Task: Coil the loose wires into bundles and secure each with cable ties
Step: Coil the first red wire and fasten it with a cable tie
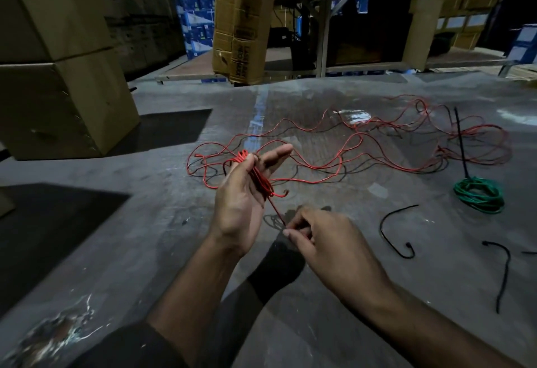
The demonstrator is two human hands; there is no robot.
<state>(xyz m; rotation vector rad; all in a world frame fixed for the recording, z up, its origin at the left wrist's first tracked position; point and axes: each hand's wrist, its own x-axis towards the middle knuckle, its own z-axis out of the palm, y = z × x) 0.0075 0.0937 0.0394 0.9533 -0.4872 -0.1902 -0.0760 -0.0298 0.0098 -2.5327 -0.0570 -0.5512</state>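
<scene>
A red wire coil [259, 179] is wrapped around the fingers of my left hand [242, 202], whose thumb presses the loops in place. My right hand [322, 239] pinches the same red wire just below the coil, pulling it taut. The rest of the red wire [348, 146] sprawls loose over the grey floor toward the right. A green wire bundle [479, 194] lies at the right, with a long black cable tie [461, 146] sticking up from it. Two loose black cable ties [392, 232] [504, 268] lie on the floor at right.
Stacked cardboard boxes [58, 77] stand at the left. A tall carton [241, 18] and metal shelving [325, 18] stand behind. A small clear plastic bag [356, 116] lies among the far red wire.
</scene>
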